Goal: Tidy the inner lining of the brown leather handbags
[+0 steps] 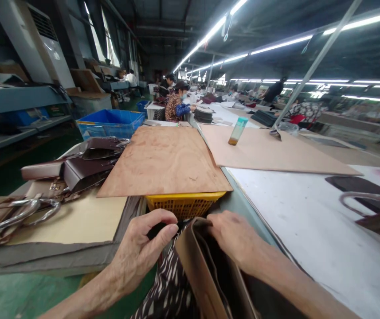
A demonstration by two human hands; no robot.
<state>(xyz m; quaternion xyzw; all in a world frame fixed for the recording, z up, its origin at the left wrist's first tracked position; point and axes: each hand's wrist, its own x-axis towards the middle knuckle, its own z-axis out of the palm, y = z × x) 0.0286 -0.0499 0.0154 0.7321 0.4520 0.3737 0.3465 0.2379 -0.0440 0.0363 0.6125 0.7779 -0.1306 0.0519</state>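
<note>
A brown leather bag (pixel 203 270) stands open in my lap at the bottom centre. My left hand (pixel 139 250) pinches something dark at the bag's near-left edge with thumb and forefinger. My right hand (pixel 238 241) rests on the bag's opening, fingers curled into or over its rim. Just beyond both hands is a yellow plastic basket (pixel 183 204), covered by a plywood board (pixel 165 161).
Dark brown bags (pixel 83 170) and metal handle parts (pixel 23 212) lie piled at the left. A white worktable (pixel 309 221) stretches right, with a second board (pixel 269 150) and a bottle (pixel 238 130). A blue bin (pixel 110 124) stands behind; a seated person (pixel 176 106) works farther back.
</note>
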